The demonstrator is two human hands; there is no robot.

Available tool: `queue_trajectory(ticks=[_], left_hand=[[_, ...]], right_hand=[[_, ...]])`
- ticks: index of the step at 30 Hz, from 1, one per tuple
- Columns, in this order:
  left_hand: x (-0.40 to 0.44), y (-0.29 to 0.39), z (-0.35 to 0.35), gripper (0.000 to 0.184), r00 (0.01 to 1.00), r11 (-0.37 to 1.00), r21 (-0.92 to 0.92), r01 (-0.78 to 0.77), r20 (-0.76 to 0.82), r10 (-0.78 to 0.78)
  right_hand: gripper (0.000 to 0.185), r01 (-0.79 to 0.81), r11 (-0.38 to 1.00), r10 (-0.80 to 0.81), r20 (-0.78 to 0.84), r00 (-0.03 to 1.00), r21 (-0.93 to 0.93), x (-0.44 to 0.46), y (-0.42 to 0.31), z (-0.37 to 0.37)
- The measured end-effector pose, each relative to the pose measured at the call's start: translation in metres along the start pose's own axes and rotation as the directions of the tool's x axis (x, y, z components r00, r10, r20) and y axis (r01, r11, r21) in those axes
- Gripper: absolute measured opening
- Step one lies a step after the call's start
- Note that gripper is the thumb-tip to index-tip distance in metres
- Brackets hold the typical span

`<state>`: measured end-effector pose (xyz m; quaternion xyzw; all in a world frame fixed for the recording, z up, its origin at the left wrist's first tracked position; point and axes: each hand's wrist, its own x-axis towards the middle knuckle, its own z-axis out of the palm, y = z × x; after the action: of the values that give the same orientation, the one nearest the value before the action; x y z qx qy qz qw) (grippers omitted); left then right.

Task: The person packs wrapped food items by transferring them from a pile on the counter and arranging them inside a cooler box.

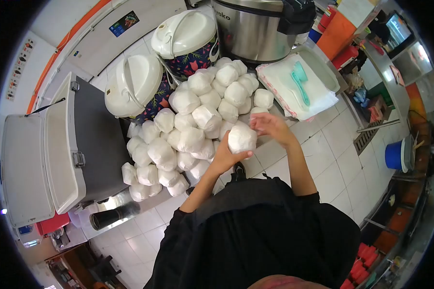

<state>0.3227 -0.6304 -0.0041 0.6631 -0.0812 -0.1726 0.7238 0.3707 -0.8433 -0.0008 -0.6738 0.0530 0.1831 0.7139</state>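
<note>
My left hand (pixel 224 155) is closed around a round, white paper-wrapped bundle (pixel 242 138), with the thumb along its lower side. What is inside the wrapping is hidden. My right hand (pixel 271 127) is just to the right of this bundle, its fingers apart and slightly bent, holding nothing. Beyond both hands a big heap of similar white wrapped bundles (pixel 191 139) covers the worktop. A stack of white paper sheets (pixel 279 84) lies at the heap's right, and a teal scoop (pixel 300 82) rests on top of it.
Two lidded containers with floral sides (pixel 190 60) (pixel 152 108) stand behind the heap. A large steel rice cooker (pixel 253 36) is at the back. At left, a grey cooler box (pixel 99 144) has its lid open. A dark cylinder (pixel 106 219) lies near the worktop's front edge.
</note>
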Motion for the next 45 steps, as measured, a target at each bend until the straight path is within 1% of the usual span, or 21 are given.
queue_trajectory(ticks=[1, 2, 4, 6, 9, 12, 14, 19, 21, 25, 26, 29, 30, 33, 34, 35, 37, 39, 41, 43, 45], left_hand=[[-0.004, -0.016, -0.005, 0.081, 0.999, 0.999, -0.020, 0.050, -0.018, -0.050], [-0.007, -0.032, -0.012, 0.075, 0.994, 0.994, -0.012, 0.104, -0.009, -0.104], [-0.023, -0.028, -0.009, 0.070, 0.964, 0.933, -0.285, 0.222, -0.081, -0.254], [-0.027, -0.027, -0.012, 0.065, 0.940, 0.851, -0.465, 0.246, -0.098, -0.326], [-0.034, -0.020, -0.020, 0.066, 0.950, 0.880, -0.435, 0.190, -0.144, -0.277], [-0.042, -0.003, -0.029, 0.068, 0.967, 0.914, -0.387, 0.122, -0.160, -0.197], [-0.055, 0.025, -0.032, 0.064, 0.934, 0.893, -0.420, 0.164, -0.225, -0.277], [-0.079, 0.047, -0.058, 0.062, 0.908, 0.800, -0.597, -0.069, -0.370, -0.198], [-0.090, 0.046, -0.073, 0.060, 0.881, 0.846, -0.513, -0.145, -0.457, -0.126], [-0.121, 0.066, -0.110, 0.060, 0.722, 0.865, -0.320, -0.386, -0.688, 0.067], [-0.136, 0.078, -0.119, 0.062, 0.699, 0.870, -0.249, -0.426, -0.701, 0.141], [-0.181, 0.123, -0.158, 0.076, 0.609, 0.884, 0.082, -0.461, -0.695, 0.382], [-0.194, 0.132, -0.171, 0.087, 0.583, 0.859, 0.079, -0.505, -0.702, 0.408], [-0.234, 0.164, -0.214, 0.097, 0.547, 0.820, 0.223, -0.527, -0.650, 0.528], [-0.247, 0.174, -0.227, 0.111, 0.552, 0.840, 0.297, -0.454, -0.647, 0.527], [-0.264, 0.186, -0.246, 0.112, 0.532, 0.763, 0.578, -0.291, -0.565, 0.631], [-0.296, 0.208, -0.284, 0.115, 0.570, 0.372, 0.924, 0.090, -0.354, 0.742], [-0.310, 0.222, -0.324, 0.118, 0.478, 0.366, 0.917, 0.157, -0.395, 0.785], [-0.334, 0.234, -0.368, 0.103, 0.434, 0.354, 0.883, 0.307, -0.461, 0.774], [-0.350, 0.223, -0.415, 0.091, 0.380, 0.333, 0.874, 0.355, -0.460, 0.803], [-0.361, 0.211, -0.446, 0.079, 0.352, 0.337, 0.852, 0.401, -0.483, 0.802]], right_hand=[[0.054, -0.147, 0.989, 0.149, -0.146, 0.978, 0.021, 0.015, 0.016, -0.018], [0.058, -0.222, 0.923, 0.154, -0.227, 0.962, -0.314, 0.039, 0.039, -0.038], [0.065, -0.276, 0.736, 0.047, -0.359, 0.932, -0.619, 0.063, 0.091, -0.039], [0.071, -0.213, 0.716, -0.179, -0.470, 0.864, -0.665, 0.082, 0.116, -0.029], [0.079, -0.167, 0.870, -0.043, -0.408, 0.912, -0.464, 0.101, 0.135, -0.025], [0.077, -0.060, 0.833, -0.212, -0.418, 0.883, -0.550, 0.087, 0.125, -0.015], [0.070, 0.061, 0.917, -0.194, -0.308, 0.931, -0.394, 0.067, 0.099, -0.009], [0.053, 0.100, 0.990, -0.094, -0.055, 0.994, 0.103, 0.005, -0.010, 0.074], [0.053, 0.115, 0.987, -0.133, 0.164, 0.977, 0.112, -0.011, -0.043, 0.122], [0.053, 0.341, 0.940, -0.299, 0.477, 0.826, -0.001, -0.028, -0.087, 0.229], [0.055, 0.298, 0.954, -0.256, 0.509, 0.822, -0.001, -0.031, -0.095, 0.252], [0.063, 0.583, 0.809, -0.493, 0.620, 0.611, 0.069, -0.024, -0.105, 0.321], [0.074, 0.400, 0.883, -0.455, 0.654, 0.604, 0.245, -0.030, -0.109, 0.353], [0.095, 0.552, 0.779, -0.581, 0.670, 0.461, 0.296, -0.041, -0.129, 0.425], [0.101, 0.532, 0.798, -0.529, 0.751, 0.395, 0.283, -0.045, -0.147, 0.444], [0.107, 0.514, 0.816, -0.470, 0.820, 0.326, 0.264, -0.047, -0.167, 0.463], [0.106, 0.617, 0.765, -0.376, 0.906, 0.194, 0.185, -0.031, -0.195, 0.495], [0.100, 0.653, 0.721, -0.356, 0.932, 0.065, 0.230, -0.004, -0.218, 0.536], [0.090, 0.708, 0.703, -0.194, 0.975, 0.106, 0.063, 0.030, -0.249, 0.578], [0.084, 0.876, 0.475, -0.053, 0.991, 0.120, -0.081, 0.081, -0.273, 0.616], [0.086, 0.904, 0.323, 0.144, 0.959, 0.246, -0.280, 0.147, -0.273, 0.647]])
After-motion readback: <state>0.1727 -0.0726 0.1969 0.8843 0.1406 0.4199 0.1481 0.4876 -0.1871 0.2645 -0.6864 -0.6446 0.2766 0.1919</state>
